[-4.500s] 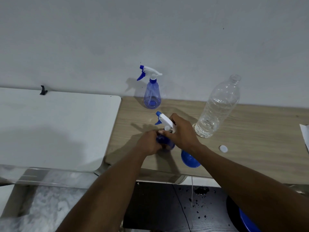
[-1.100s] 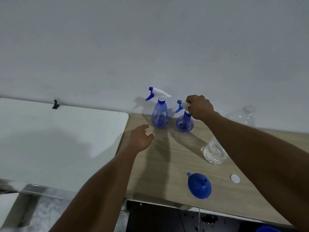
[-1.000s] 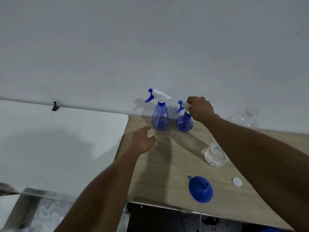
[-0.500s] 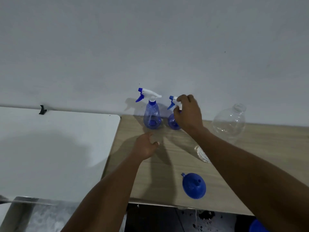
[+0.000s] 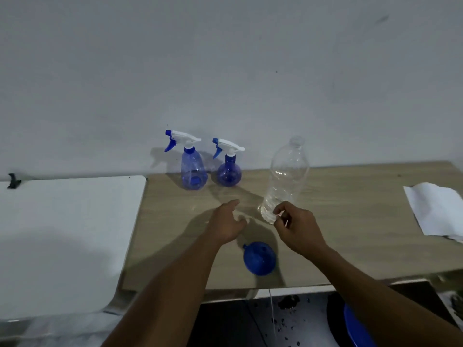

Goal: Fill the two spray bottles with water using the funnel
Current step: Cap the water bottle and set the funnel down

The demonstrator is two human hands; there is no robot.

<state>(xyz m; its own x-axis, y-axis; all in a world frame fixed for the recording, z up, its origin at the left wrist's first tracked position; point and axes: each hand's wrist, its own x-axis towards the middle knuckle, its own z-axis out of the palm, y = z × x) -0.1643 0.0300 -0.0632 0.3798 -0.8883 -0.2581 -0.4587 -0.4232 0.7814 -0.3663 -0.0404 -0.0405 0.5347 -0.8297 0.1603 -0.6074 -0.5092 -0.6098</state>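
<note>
Two blue spray bottles with white trigger heads stand upright side by side by the wall, a taller one [image 5: 193, 171] and a rounder one [image 5: 228, 172]. A clear, uncapped water bottle [image 5: 285, 179] stands to their right with a little water in the bottom. The blue funnel [image 5: 259, 258] lies wide end down near the table's front edge. My left hand [image 5: 225, 226] hovers over the table with its fingers spread and holds nothing. My right hand [image 5: 298, 229] is beside the water bottle's base, fingers loosely curled, nothing seen in it. The bottle's white cap is hidden.
The wooden table [image 5: 350, 221] ends close in front of the funnel. A white board [image 5: 62, 234] with a black clip [image 5: 13, 181] adjoins it on the left. White paper [image 5: 436, 211] lies at the right edge. A blue object [image 5: 358, 329] sits below on the dark floor.
My right hand set the rounder spray bottle beside the taller one at the wall, let go, and drew back towards the water bottle's base. My left hand shifted slightly right.
</note>
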